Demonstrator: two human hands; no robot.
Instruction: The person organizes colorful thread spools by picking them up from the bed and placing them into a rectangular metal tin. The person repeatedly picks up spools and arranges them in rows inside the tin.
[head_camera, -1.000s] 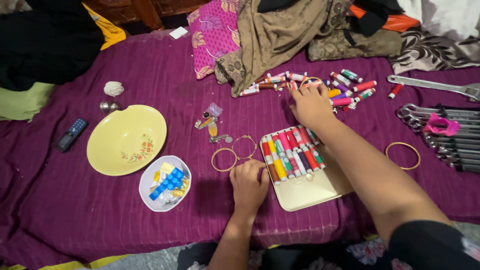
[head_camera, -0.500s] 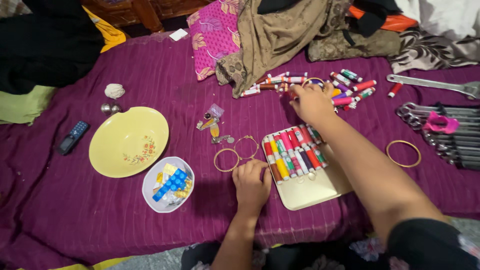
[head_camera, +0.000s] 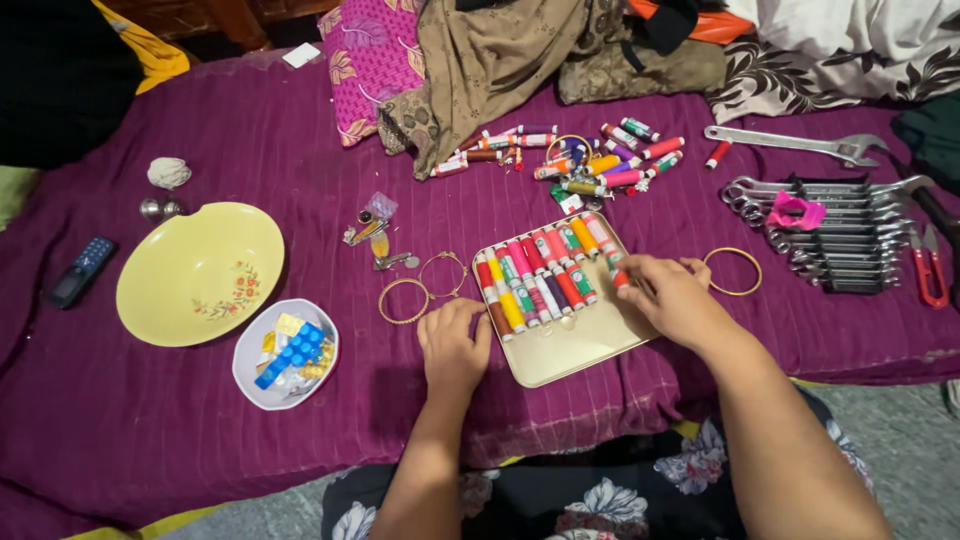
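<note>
A shallow cream tin tray (head_camera: 572, 345) lies on the purple bedspread with two rows of coloured thread spools (head_camera: 540, 270) in it. My left hand (head_camera: 453, 343) rests on the tray's near left corner, fingers curled against the rim. My right hand (head_camera: 668, 293) is at the tray's right edge, fingertips pinching a red and white spool (head_camera: 617, 270) at the end of the upper row. A pile of loose thread spools (head_camera: 590, 160) lies farther back beside the brown cloth.
Gold bangles (head_camera: 405, 300) lie left of the tray, one bangle (head_camera: 733, 271) to its right. A yellow bowl (head_camera: 200, 273) and a small white bowl (head_camera: 288, 355) of bits sit left. Wrenches (head_camera: 840, 230), red-handled pliers (head_camera: 930, 265) and an adjustable spanner (head_camera: 790, 142) lie right. A phone (head_camera: 83, 270) sits far left.
My right hand came back from the loose spool pile to the tray's right edge, bringing a spool with it. The left hand stayed at the tray's corner.
</note>
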